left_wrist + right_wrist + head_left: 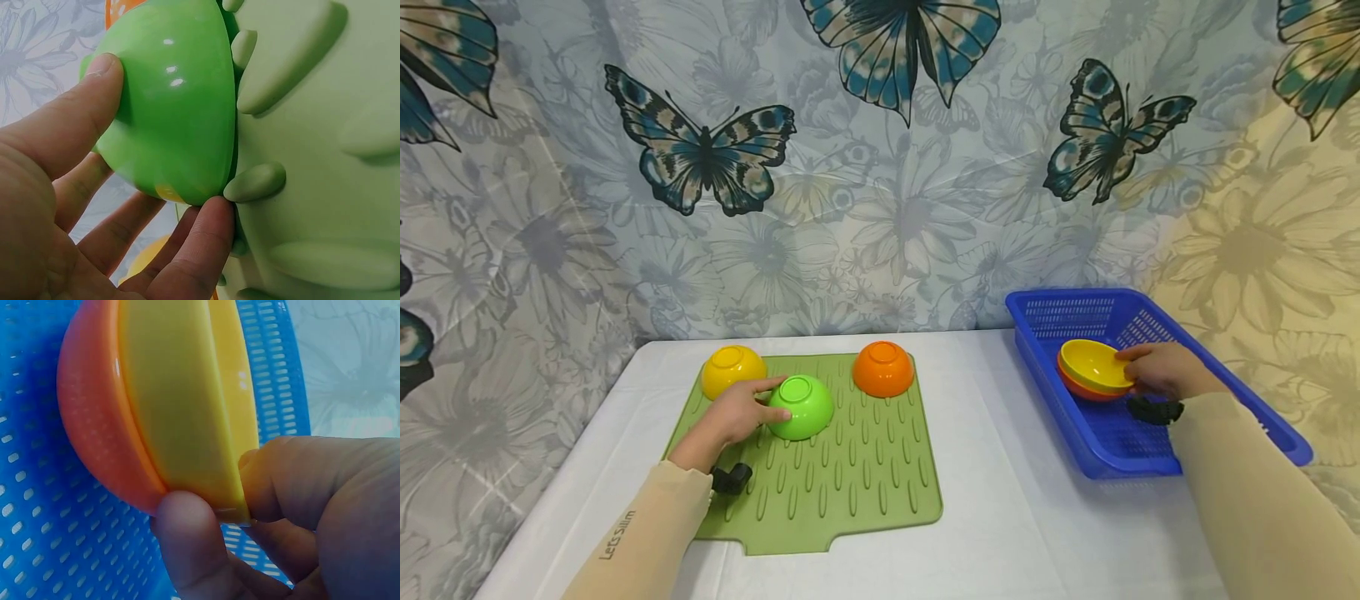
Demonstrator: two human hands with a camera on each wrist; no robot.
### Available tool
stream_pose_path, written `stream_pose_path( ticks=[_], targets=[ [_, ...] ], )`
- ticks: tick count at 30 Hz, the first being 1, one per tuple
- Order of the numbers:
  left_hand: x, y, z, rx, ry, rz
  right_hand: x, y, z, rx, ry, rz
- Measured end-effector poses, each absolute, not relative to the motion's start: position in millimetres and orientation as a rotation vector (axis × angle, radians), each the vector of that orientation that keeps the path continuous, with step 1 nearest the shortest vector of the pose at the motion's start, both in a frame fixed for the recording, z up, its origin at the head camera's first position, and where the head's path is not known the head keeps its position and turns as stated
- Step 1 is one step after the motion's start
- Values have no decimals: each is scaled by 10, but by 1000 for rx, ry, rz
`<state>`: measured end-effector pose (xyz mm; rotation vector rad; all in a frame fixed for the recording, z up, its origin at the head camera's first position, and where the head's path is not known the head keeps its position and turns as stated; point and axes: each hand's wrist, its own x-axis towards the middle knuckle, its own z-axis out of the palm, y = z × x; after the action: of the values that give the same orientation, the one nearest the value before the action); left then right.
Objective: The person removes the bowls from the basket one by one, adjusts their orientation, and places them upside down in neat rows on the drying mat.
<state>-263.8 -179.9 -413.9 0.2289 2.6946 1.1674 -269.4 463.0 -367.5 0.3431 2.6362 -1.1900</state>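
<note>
A green bowl (pixel 803 408) lies upside down on the green ridged mat (pixel 865 500). My left hand (pixel 737 417) holds it from the left, thumb on its near side and fingers round the far side; in the left wrist view a fingertip touches the rim by the mat. In the blue basket (pixel 1097 462), a yellow bowl (pixel 1093 367) sits nested in an orange bowl (pixel 90 406). My right hand (pixel 1172 371) pinches the yellow bowl's rim at its right side. In the right wrist view the thumb (pixel 190 534) presses the outside of that bowl.
Another yellow bowl (pixel 732 371) stands upside down at the mat's back left. An orange bowl (pixel 883 369) is upside down at its back right. A white cloth covers the table (pixel 992 517), and a butterfly-print curtain (pixel 910 233) hangs behind.
</note>
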Motion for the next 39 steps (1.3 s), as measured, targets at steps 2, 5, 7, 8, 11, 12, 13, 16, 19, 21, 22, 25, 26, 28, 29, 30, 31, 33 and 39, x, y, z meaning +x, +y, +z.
stream_pose_path(
  ticks=[2,5,7,8,11,12,13,16,19,21,22,25,26,28,29,30,31,33,39],
  targets=[
    [-2639,-1799,-4140,228,2694,1171,-2695,4630,-3676,344,2631,-1193],
    [-2643,-1800,-4145,231,2696,1171,-2700,4636,-3684,332,2630,-1193],
    [-2646,-1797,-4146,232,2695,1172,-2702,4639,-3692,319,2627,-1199],
    [-2648,-1798,-4147,233,2695,1171,-2704,4640,-3697,313,2623,-1209],
    [-2647,-1797,-4143,232,2699,1170,-2712,4644,-3706,296,2615,-1241],
    [-2646,-1797,-4141,235,2701,1168,-2711,4640,-3704,294,2613,-1253],
    [-2645,-1797,-4139,232,2701,1169,-2711,4640,-3702,297,2618,-1257],
    [-2641,-1796,-4136,229,2700,1169,-2703,4629,-3678,320,2638,-1260],
    [-2645,-1800,-4143,230,2705,1160,-2690,4614,-3647,346,2663,-1241],
    [-2647,-1801,-4143,226,2708,1158,-2676,4600,-3629,347,2671,-1242],
    [-2650,-1802,-4144,225,2709,1158,-2669,4596,-3622,351,2677,-1238],
    [-2654,-1805,-4144,231,2712,1152,-2648,4596,-3613,328,2718,-1236],
    [-2655,-1804,-4142,229,2712,1151,-2642,4597,-3612,318,2735,-1243],
    [-2658,-1804,-4144,226,2712,1152,-2631,4602,-3608,297,2778,-1237],
    [-2658,-1805,-4147,225,2711,1152,-2626,4603,-3605,289,2795,-1235],
    [-2657,-1805,-4148,223,2710,1154,-2621,4601,-3599,287,2813,-1232],
    [-2656,-1803,-4146,221,2708,1157,-2617,4599,-3594,288,2828,-1227],
    [-2655,-1803,-4147,217,2704,1166,-2610,4593,-3578,294,2849,-1201],
    [-2661,-1804,-4150,212,2701,1174,-2607,4588,-3533,278,2863,-1162]
  ],
)
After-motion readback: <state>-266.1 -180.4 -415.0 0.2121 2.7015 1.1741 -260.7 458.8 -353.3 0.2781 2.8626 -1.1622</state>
